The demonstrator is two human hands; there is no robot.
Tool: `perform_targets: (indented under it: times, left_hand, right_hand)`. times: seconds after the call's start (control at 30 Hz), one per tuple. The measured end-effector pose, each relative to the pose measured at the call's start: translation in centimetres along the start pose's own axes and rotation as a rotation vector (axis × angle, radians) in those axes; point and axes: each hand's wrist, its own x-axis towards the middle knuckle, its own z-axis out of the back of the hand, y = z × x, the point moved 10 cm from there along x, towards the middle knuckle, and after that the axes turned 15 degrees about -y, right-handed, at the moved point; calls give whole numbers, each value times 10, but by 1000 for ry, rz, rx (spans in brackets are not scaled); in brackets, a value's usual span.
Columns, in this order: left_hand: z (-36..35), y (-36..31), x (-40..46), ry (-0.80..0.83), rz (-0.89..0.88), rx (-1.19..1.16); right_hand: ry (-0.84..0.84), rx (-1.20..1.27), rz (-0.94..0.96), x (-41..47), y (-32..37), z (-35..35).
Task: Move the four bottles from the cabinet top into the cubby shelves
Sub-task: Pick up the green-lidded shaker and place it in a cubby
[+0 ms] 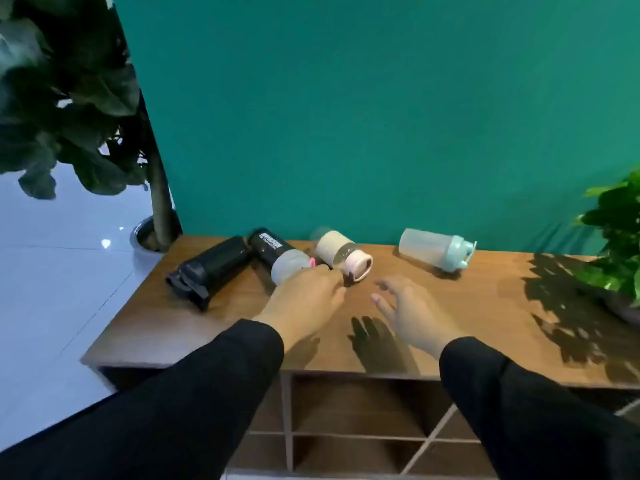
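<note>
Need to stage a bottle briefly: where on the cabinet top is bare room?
Free: the wooden cabinet top between the pale mint shaker bottle and the leafy potted plant, and the front-left strip. Crowded: back left, where the all-black bottle, black-and-grey bottle and cream-sleeved bottle cluster.

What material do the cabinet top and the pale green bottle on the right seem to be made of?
Cabinet top: wood or wood-look laminate with a matte finish; brown grain lines run along it, so real wood is not certain.
Pale green bottle: probably plastic; its body is frosted and translucent, and its lid is opaque mint.
</note>
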Motion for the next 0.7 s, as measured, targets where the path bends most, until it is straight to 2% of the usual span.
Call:
perform_targets:
  times: [0.1, 0.2, 0.33, 0.47, 0.6, 0.7]
  left_hand:
    - [-40, 14, -48, 108, 40, 4]
    - [-73, 26, -82, 202, 45, -1]
    - [-97, 25, -68, 155, 37, -45]
    - [-121, 16, -41, 159, -30, -51]
    - [-135, 18, -24, 127, -6, -81]
    - [-140, 19, -24, 119, -3, -78]
  right_hand:
    - [43, 39, -161, -39, -38, -24]
    - [96, 36, -209, -67, -68, -42]
    - [-134, 82, -342, -60, -107, -32]
    - [-358, 251, -540, -34, -150, -23]
    - [-504, 287, -646, 1, -190, -19]
    - [-548, 326, -713, 27, -214, -23]
